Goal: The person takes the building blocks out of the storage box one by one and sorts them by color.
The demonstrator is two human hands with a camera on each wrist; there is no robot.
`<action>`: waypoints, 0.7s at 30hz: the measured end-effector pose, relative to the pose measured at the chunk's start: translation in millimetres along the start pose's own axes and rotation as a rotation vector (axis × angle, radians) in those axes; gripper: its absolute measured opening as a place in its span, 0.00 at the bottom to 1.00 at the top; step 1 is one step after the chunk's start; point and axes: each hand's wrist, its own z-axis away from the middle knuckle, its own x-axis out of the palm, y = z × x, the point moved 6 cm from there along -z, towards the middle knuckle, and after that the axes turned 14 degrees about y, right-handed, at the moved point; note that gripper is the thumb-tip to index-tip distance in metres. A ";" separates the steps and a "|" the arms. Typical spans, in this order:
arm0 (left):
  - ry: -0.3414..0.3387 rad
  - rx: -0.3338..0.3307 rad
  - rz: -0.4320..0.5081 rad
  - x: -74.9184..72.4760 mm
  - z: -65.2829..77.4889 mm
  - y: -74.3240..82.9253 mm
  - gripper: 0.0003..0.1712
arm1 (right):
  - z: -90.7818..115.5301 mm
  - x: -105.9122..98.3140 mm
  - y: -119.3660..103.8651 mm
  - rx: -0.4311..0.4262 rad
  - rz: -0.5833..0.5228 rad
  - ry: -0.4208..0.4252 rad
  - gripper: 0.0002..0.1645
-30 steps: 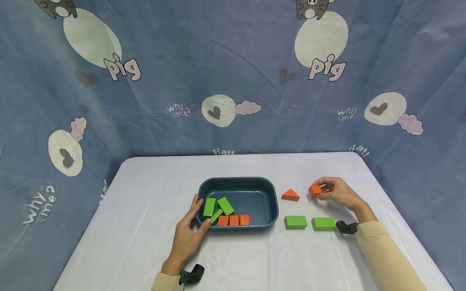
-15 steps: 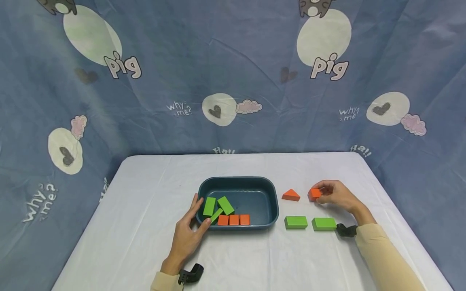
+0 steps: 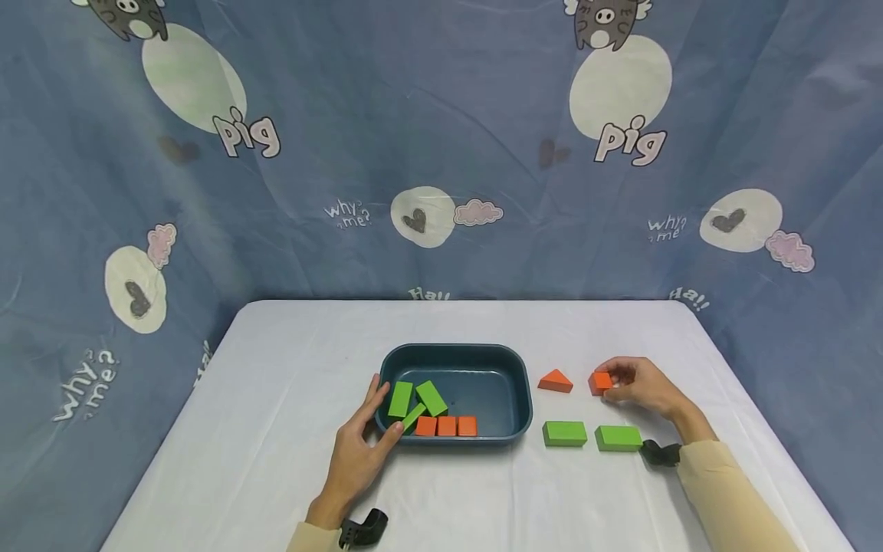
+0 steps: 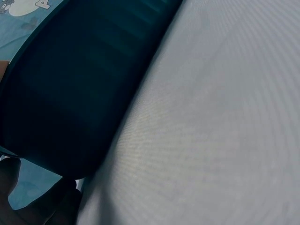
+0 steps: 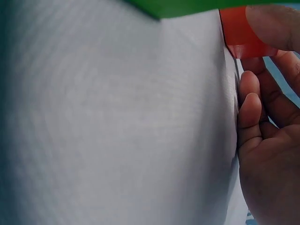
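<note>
My right hand (image 3: 641, 385) pinches an orange block (image 3: 601, 383) between thumb and fingers, low over the white tabletop. In the right wrist view the orange block (image 5: 241, 30) shows beneath the thumb, with the other fingers loosely bent. My left hand (image 3: 355, 452) rests against the near left corner of a dark teal tray (image 3: 507, 438), its fingers extended at the left side and the thumb at the front rim. Inside the tray lie several green blocks (image 3: 431, 398) at the left and a row of orange blocks (image 3: 447, 426) along the front wall. The left wrist view mostly shows the tray's outer wall (image 4: 70, 103).
An orange triangular block (image 3: 555, 381) lies between the tray and my right hand. Two green blocks, one on the left (image 3: 564, 433) and one on the right (image 3: 618, 438), sit nearer the front. A patterned blue cloth (image 3: 331, 261) hangs behind the white table (image 3: 310, 330).
The whole head view has shifted slightly downward in the frame. My right hand keeps its pinch on the orange block, which stays almost in place. The left hand stays at the tray corner.
</note>
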 end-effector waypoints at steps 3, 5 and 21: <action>0.002 0.001 0.001 -0.3 1.1 1.4 0.40 | 1.7 -0.2 -0.6 -0.019 -0.010 0.002 0.29; 0.004 0.007 -0.008 -0.5 1.3 2.3 0.40 | 1.8 -1.8 -1.4 -0.027 -0.021 0.003 0.31; 0.017 0.029 0.005 0.4 1.1 4.8 0.40 | -0.9 -20.9 -30.0 -0.065 -0.063 0.068 0.30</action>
